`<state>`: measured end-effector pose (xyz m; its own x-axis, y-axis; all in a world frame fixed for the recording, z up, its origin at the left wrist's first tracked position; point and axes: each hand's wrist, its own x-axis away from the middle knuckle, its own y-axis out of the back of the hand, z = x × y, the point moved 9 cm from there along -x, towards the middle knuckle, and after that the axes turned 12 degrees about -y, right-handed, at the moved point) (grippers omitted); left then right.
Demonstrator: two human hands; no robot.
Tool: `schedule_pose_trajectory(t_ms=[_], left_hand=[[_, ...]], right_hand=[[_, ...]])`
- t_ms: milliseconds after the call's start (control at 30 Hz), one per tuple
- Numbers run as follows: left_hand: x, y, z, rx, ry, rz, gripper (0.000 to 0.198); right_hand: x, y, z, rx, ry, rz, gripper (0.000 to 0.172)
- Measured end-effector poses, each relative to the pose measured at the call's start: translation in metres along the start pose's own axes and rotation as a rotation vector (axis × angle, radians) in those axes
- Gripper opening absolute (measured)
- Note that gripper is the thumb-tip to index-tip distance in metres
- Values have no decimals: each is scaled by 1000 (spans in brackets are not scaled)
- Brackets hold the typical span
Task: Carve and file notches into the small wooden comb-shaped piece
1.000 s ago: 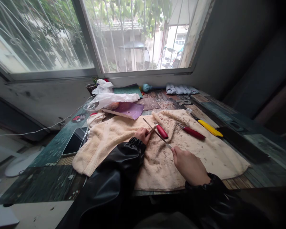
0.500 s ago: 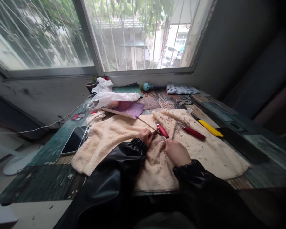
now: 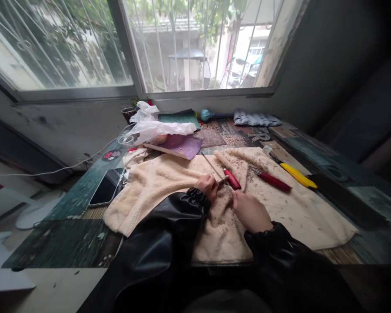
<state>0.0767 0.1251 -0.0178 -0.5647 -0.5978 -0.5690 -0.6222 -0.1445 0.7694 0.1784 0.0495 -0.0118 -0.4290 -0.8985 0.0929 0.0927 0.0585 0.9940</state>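
My left hand (image 3: 208, 186) is closed in a pinch on something small that I cannot make out, right beside a red-handled tool (image 3: 232, 179) lying on the cream towel (image 3: 163, 182). My right hand (image 3: 250, 212) is closed on the near end of a thin metal rod (image 3: 211, 167). The rod slants up and to the left, crossing just past the fingertips of my left hand. Both hands sit close together over the middle of the towel, which is strewn with wood shavings. Black shiny sleeves cover both arms.
On the towel's right lie a second red-handled tool (image 3: 273, 181) and a yellow-handled tool (image 3: 299, 175), with a long black object (image 3: 345, 200) beyond. A phone (image 3: 107, 193) lies left. Behind are a purple sheet (image 3: 182, 145), a plastic bag (image 3: 156, 128) and a grey cloth (image 3: 256, 118).
My right hand has moved forward and left, up to my left hand, sliding the rod farther up-left across it. The left hand stayed put. The view shifted slightly.
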Motion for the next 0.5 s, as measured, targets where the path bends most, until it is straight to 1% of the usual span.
schedule_pose_trajectory(t_ms=[167,300,367,500], left_hand=[[-1,-1,1,64,-22,17,15],[-2,1,1,62,7,5,15],[-2,1,1,52,23,-2,14],[-1,0,4,37,62,-19,16]], right_hand=[[-13,1,10,-13,6,3,38],[-22,0,19,-34,12,11,39],[-20,-1,17,-37,2,12,39],[-6,-3,4,-36,-12,17,39]])
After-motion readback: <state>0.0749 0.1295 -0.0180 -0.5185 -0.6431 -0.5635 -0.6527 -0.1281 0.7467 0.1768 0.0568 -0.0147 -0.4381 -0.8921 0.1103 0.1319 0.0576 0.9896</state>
